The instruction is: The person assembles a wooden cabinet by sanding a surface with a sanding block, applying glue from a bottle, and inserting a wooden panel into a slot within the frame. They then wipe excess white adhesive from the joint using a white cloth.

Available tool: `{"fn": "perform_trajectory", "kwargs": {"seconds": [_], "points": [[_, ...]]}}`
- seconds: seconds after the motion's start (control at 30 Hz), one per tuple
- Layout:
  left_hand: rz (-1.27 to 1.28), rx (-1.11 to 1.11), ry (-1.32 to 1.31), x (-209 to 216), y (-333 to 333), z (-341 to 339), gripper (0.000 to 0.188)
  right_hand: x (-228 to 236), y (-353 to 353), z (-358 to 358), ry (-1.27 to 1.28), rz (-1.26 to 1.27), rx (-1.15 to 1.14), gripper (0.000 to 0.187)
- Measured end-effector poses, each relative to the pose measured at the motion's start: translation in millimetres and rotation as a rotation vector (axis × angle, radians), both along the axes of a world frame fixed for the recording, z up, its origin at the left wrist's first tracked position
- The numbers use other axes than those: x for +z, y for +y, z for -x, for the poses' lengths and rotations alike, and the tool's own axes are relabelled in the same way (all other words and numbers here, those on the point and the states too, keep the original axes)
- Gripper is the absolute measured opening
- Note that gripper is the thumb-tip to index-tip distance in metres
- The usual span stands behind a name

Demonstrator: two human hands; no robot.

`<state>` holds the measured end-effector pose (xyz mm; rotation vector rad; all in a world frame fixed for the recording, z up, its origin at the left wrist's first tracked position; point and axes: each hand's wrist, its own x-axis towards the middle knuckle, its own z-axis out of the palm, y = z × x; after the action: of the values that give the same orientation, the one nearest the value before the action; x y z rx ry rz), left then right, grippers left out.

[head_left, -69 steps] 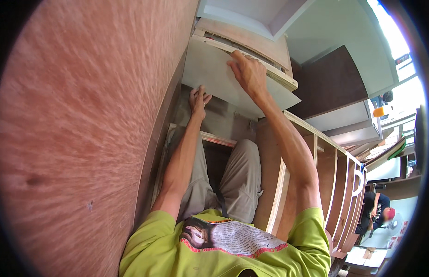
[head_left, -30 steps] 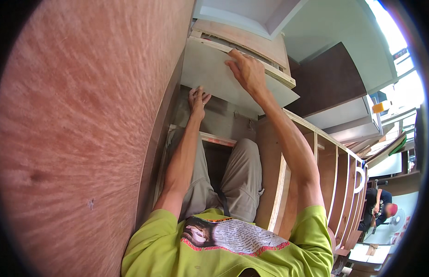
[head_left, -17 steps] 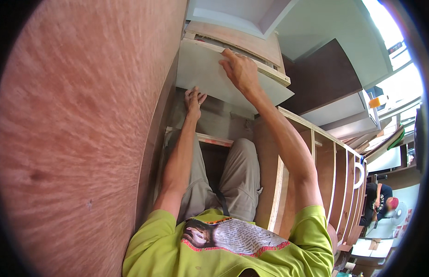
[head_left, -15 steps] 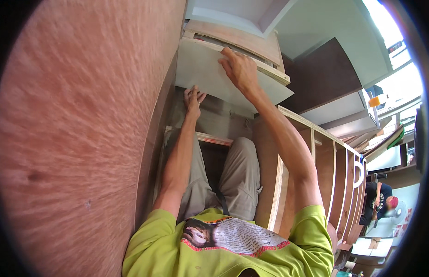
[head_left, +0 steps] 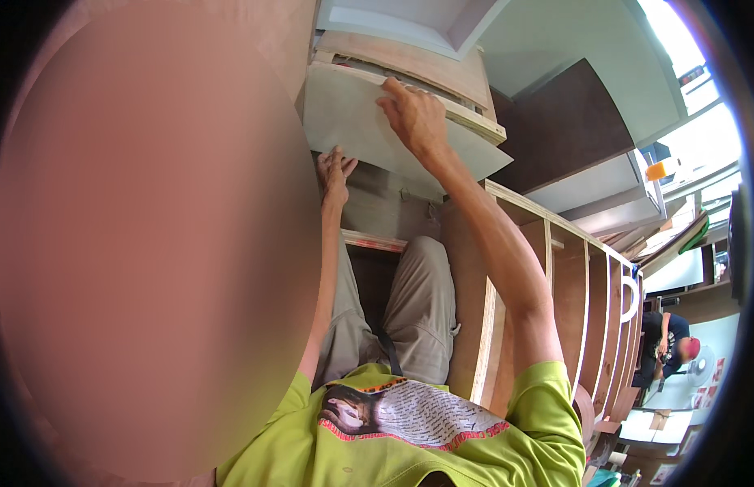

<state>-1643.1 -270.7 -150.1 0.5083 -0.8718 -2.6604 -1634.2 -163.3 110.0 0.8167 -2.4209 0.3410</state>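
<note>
A thin pale grey sheet (head_left: pixel 353 109) lies tilted ahead of me, its far side along a light wooden strip (head_left: pixel 474 122). My right hand (head_left: pixel 415 118) reaches over it, with curled fingers at the far edge and the thumb on its face. Lower down, my left hand (head_left: pixel 335 177) pinches the sheet's near edge, one finger on top and the others partly hidden beneath. Below the sheet is a grey recess (head_left: pixel 381 195) with a wooden rail (head_left: pixel 373 241) across it, in front of my knees.
A large blurred pinkish shape (head_left: pixel 150 243) very close by hides the left side. Wooden cabinet framing with several dividers (head_left: pixel 584 292) runs along my right. Beyond stand a dark brown panel (head_left: pixel 568 130) and a pale panel (head_left: pixel 588 49). Another person (head_left: pixel 665 349) sits far right.
The wood-grained surface at left is now covered by the blurred shape, which hides part of my left arm. Both hands keep their places on the sheet; the view has shifted slightly.
</note>
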Motion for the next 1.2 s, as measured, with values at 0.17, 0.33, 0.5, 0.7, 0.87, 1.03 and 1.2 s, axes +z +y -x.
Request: {"fn": "perform_trajectory", "kwargs": {"seconds": [0.17,0.33,0.5,0.7,0.87,1.03,1.2], "points": [[0.019,0.018,0.036,-5.7,-5.4,1.3,0.039,-5.3,-3.8,4.5,0.066,0.041,0.039,0.022],[0.027,0.003,0.05,-3.9,-3.1,0.5,0.042,-4.4,-2.8,0.6,0.032,0.015,-0.03,0.022],[0.012,-0.018,0.011,0.1,2.4,0.7,0.043,-6.5,1.4,2.7,0.065,0.01,-0.054,0.022],[0.015,-0.009,0.018,-0.8,-4.2,0.8,0.04,-2.9,-4.3,4.4,0.015,-0.031,-0.071,0.025],[0.025,-0.023,0.004,-0.3,-4.8,-0.4,0.04,-2.3,-7.1,2.5,-0.006,0.007,-0.111,0.031],[0.045,-0.018,-0.005,-4.3,-6.6,0.9,0.041,-0.4,-7.6,3.9,0.003,0.027,-0.069,0.037],[0.036,-0.023,0.013,-7.2,0.4,1.9,0.044,-1.8,7.9,4.7,0.0,0.03,-0.126,0.038]]}}
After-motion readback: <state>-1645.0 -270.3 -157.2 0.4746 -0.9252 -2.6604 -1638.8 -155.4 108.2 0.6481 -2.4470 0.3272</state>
